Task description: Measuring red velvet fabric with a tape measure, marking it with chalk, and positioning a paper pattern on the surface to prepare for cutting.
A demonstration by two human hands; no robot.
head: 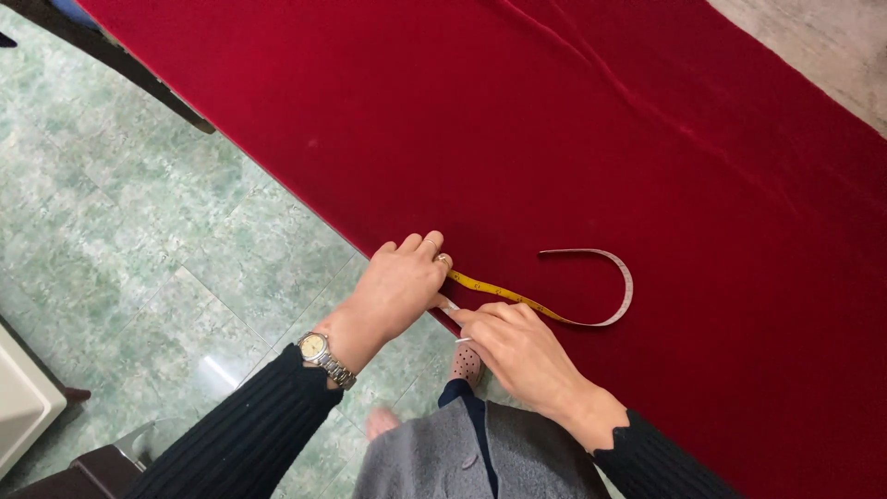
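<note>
A wide sheet of deep red velvet cloth (573,139) covers the table. Along its near edge lies a measuring tape (591,314), yellow near my hands and curling back in a pale loop to the right. My left hand (402,282), with a wristwatch and rings, presses flat on the cloth edge and on the tape's end. My right hand (517,346) pinches a small white piece of chalk (450,308) with its tip on the cloth next to the tape. Both arms wear black ribbed sleeves.
Green marbled floor tiles (139,240) lie left of the table edge. A dark table leg (139,79) slants at the upper left. A white object (23,397) sits at the far left. My slippered foot (467,362) and grey garment (443,457) show below.
</note>
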